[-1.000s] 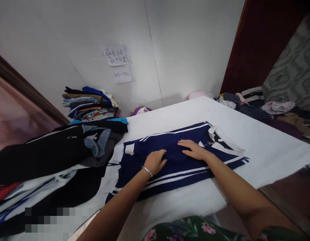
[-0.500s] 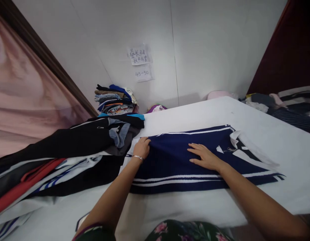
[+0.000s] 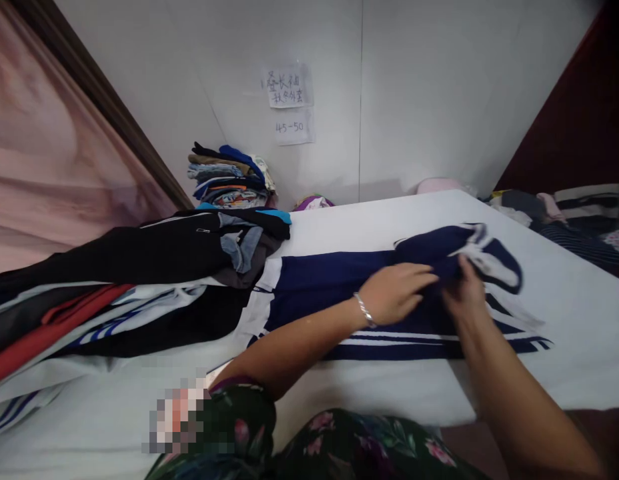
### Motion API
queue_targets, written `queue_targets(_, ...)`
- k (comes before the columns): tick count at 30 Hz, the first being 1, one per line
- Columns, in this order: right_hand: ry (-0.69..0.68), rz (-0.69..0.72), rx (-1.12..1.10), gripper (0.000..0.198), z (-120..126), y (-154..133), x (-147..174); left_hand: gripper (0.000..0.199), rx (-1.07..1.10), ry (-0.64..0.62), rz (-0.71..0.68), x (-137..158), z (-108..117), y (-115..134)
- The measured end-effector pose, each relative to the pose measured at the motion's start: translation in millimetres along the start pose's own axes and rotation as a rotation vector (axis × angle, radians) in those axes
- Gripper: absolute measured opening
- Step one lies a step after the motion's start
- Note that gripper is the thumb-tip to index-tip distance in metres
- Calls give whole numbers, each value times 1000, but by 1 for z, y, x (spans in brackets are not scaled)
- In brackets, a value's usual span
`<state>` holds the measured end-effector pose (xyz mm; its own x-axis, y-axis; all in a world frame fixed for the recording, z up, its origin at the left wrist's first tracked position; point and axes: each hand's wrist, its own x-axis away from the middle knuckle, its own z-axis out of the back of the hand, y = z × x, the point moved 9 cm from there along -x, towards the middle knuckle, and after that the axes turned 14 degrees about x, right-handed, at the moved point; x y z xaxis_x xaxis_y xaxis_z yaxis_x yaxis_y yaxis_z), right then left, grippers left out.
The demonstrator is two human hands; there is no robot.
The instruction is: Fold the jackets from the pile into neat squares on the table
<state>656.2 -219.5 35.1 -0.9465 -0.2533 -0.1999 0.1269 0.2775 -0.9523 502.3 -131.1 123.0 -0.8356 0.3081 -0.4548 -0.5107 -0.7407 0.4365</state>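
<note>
A navy jacket (image 3: 329,280) with white stripes and a white hem lies lengthwise on the white-covered table (image 3: 369,223). My right hand (image 3: 467,293) grips its collar end, thumb on top, and holds that part lifted and bent over to the left. The lifted cloth is smeared by motion. Just left of it, my left hand (image 3: 397,293) is over the middle of the jacket, its fingers stretched to the right, apart and slightly blurred. A silver bracelet (image 3: 364,310) circles the left wrist.
Loose clothes, among them a black garment (image 3: 139,257) and a red one (image 3: 64,323), are heaped at the left. Behind them stands a folded stack (image 3: 229,177). More clothes (image 3: 584,227) lie beyond the table's right edge. Handwritten paper signs (image 3: 292,100) hang on the wall.
My left hand has moved right from the hem to the middle of the jacket. My right hand has gone to the collar end, which is now lifted off the table.
</note>
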Motion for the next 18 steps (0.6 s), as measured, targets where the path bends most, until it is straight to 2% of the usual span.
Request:
queue_targets(2,139,-31,-204,26,41,-12,-6,39,-74,25,215,33,17,-52)
queue_targets(4,203,1,-414,25,69,-29,-6,41,-178,-1,410,72,33,-102)
queue_targets(7,181,90,-542,26,85,-55,-2,44,-335,-143,590,121,43,-151)
queue_targets(10,219,90,-592,25,88,-60,3,36,-462,-194,675,150,47,-170)
queue_targets(13,230,69,-619,25,83,-59,6,33,-550,-208,729,164,52,-176)
queue_targets(16,232,103,-590,26,82,-67,12,34,-572,-196,767,168,62,-175)
queue_targets(18,259,166,-542,25,88,-79,22,34,-573,-137,741,167,74,-166)
